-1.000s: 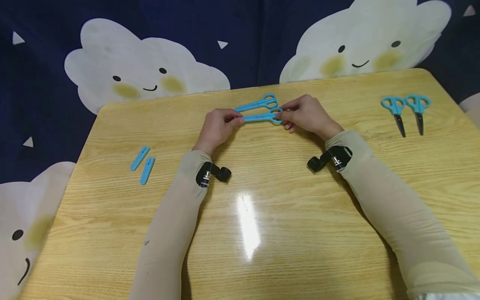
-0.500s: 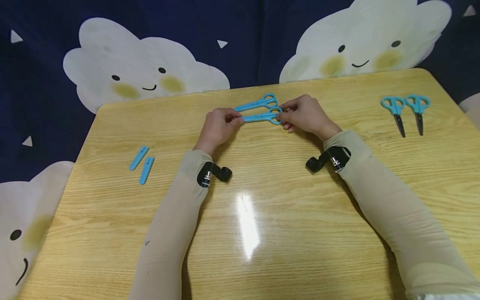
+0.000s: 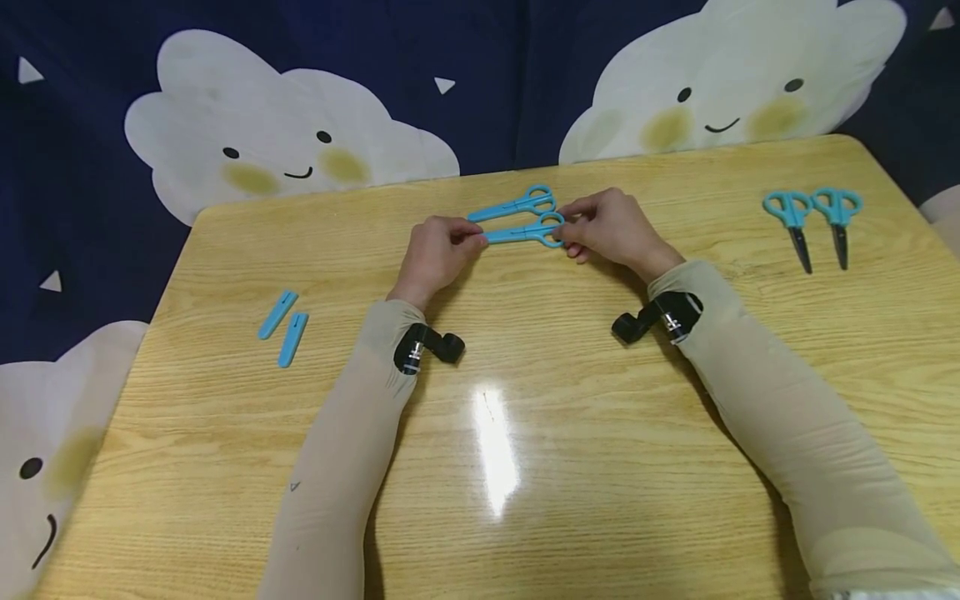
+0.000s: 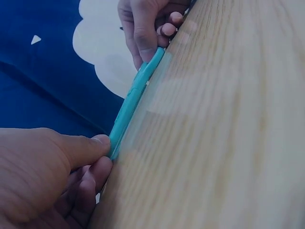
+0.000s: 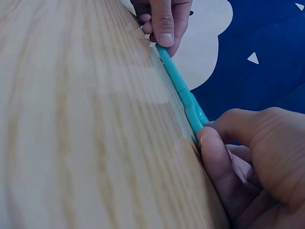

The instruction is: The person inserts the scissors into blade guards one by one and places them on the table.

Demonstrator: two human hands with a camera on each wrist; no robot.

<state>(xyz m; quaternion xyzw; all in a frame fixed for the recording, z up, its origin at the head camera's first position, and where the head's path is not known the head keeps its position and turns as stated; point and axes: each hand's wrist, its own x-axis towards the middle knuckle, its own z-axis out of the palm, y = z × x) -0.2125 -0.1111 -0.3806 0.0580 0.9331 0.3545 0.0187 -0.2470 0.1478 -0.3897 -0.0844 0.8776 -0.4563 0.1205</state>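
Here we pinch the nearer scissors [image 3: 517, 235] | left hand [image 3: 433, 257]: covered tip | right hand [image 3: 617, 231]: handle loops | long axis runs between hands

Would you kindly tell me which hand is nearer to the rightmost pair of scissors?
Right: the right hand is left of the rightmost pair of scissors, pinching one end of a sheathed pair; the left hand is farther left, pinching the other end.
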